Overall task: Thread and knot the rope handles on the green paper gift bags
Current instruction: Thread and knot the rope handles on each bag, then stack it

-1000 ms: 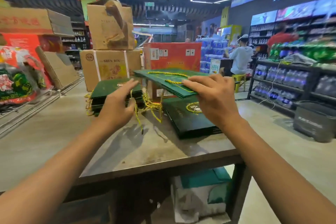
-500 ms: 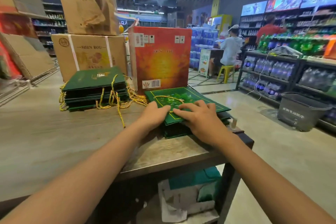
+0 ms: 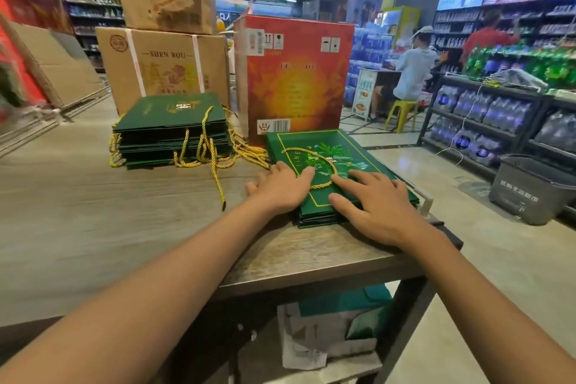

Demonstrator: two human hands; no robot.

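A flat green gift bag [image 3: 349,150] with a yellow border tops a low pile at the table's right end. Its yellow rope handle [image 3: 314,156] lies looped across its face. My left hand [image 3: 280,185] rests flat on the bag's near left corner, fingers straight. My right hand [image 3: 377,206] presses flat on the bag's near right part, fingers spread. A second stack of green bags [image 3: 173,131] stands to the left, with several yellow ropes [image 3: 215,159] trailing over the tabletop.
A red carton [image 3: 296,78] stands right behind the pile, brown cartons [image 3: 162,65] behind the left stack. The wooden table [image 3: 93,221] ends just right of my right hand. Crumpled paper sits below. Drink shelves, a grey basket [image 3: 530,190] and two people are at the right.
The bag held up a second ago has been laid on the right pile. My left hand left the rope bundle by the left stack, and both hands now lie flat on the bag.
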